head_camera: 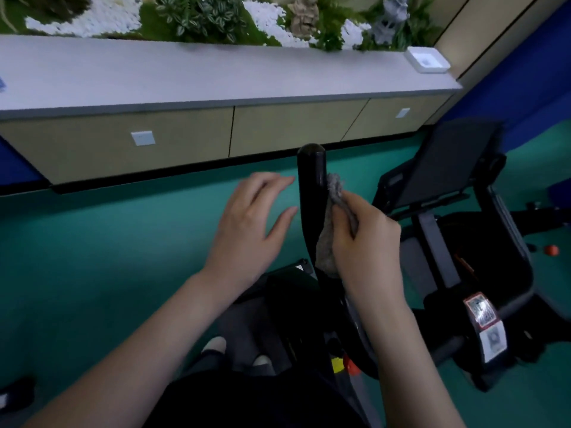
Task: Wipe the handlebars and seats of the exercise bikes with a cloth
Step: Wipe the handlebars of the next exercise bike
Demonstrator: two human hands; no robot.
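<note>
teal floor [123,257], exercise bike [506,291] on it

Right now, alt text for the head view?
The right hand holds a grey cloth against an upright black handlebar; the left hand is open just left of the bar. Green floor and a cabinet beyond.

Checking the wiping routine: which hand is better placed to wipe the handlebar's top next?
Right. The right hand grips the grey cloth against the black handlebar, just below its top; the left hand is open beside the bar, holding nothing.
</note>
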